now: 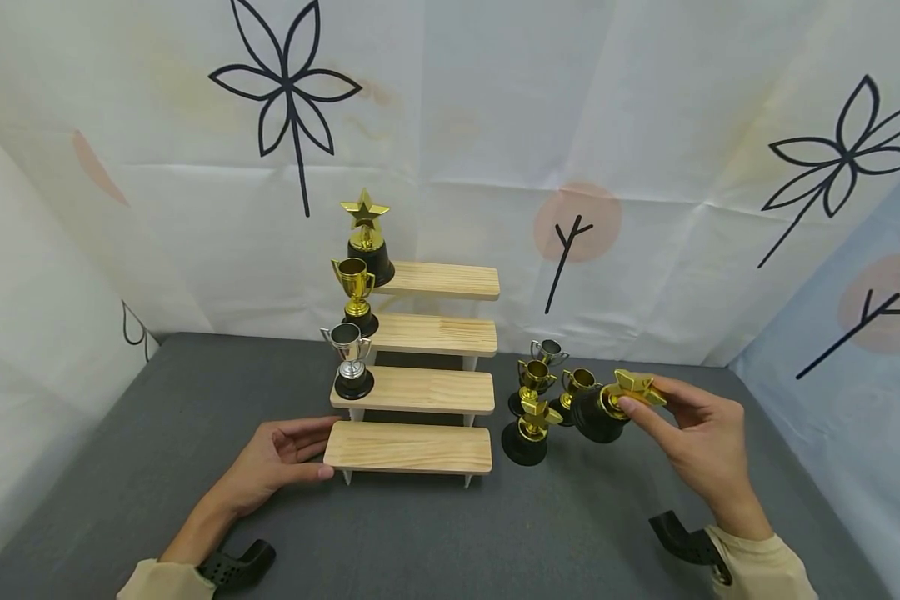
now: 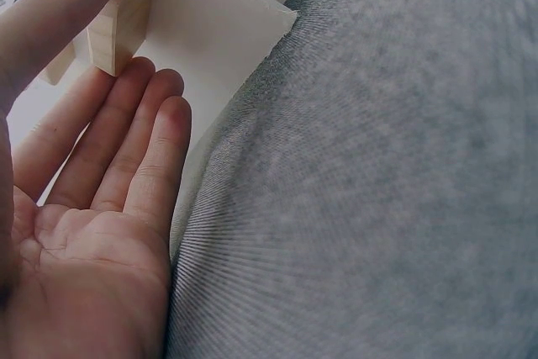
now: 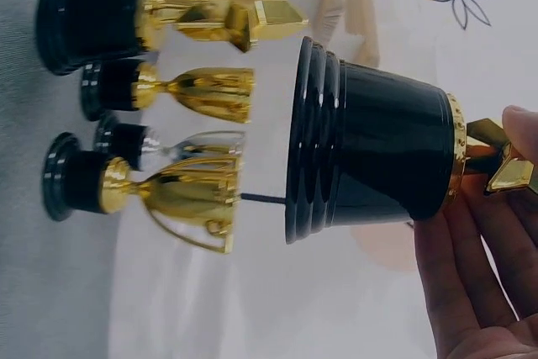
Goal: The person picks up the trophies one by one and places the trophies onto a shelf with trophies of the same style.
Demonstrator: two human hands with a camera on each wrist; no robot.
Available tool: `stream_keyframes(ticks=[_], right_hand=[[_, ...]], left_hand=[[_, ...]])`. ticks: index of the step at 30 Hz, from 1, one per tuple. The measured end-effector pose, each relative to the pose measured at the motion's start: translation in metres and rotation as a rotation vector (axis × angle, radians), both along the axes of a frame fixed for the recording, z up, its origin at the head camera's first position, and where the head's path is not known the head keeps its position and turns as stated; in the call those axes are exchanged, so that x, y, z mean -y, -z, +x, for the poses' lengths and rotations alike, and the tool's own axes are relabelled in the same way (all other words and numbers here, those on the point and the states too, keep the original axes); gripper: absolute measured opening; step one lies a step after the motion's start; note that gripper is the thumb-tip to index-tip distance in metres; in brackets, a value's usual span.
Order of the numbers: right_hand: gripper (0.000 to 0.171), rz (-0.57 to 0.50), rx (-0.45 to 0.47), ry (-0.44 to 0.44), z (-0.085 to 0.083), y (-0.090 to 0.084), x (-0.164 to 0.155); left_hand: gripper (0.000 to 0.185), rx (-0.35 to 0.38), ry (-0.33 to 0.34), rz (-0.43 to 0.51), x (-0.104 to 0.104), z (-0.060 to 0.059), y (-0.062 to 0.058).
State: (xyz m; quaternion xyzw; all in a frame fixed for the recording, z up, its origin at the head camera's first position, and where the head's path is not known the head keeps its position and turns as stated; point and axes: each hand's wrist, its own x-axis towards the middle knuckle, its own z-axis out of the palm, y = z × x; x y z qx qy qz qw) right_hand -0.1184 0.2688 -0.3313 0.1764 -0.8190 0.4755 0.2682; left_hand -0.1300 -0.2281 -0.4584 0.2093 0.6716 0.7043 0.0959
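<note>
A four-step wooden riser (image 1: 420, 392) stands in the middle of the grey table. On its left ends stand a gold star trophy (image 1: 366, 237) on top, a gold cup (image 1: 356, 293) below it and a silver cup (image 1: 351, 362) on the third step. The bottom step (image 1: 408, 447) is bare. My left hand (image 1: 311, 450) lies at that step's left end with straight fingers (image 2: 143, 149), thumb against the wood (image 2: 118, 31). My right hand (image 1: 648, 404) pinches the star of another gold star trophy (image 1: 606, 408), holding it tilted above the table; its black base (image 3: 370, 157) fills the right wrist view.
Right of the riser stands a cluster of trophies: a silver cup (image 1: 549, 352), two gold cups (image 1: 534, 379) (image 1: 577, 383) and a gold star trophy (image 1: 528, 429). A patterned white cloth (image 1: 495, 125) walls the back and sides. Grey table surface (image 1: 420, 533) stretches in front.
</note>
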Motion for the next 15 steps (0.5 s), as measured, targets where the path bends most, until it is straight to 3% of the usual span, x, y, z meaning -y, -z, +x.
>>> stream_keyframes(ticks=[15], right_hand=[[0.029,-0.056,0.004,-0.026,-0.006,-0.026,0.014]], left_hand=[[0.067,0.012,-0.009,-0.012,0.0,0.0,-0.001]])
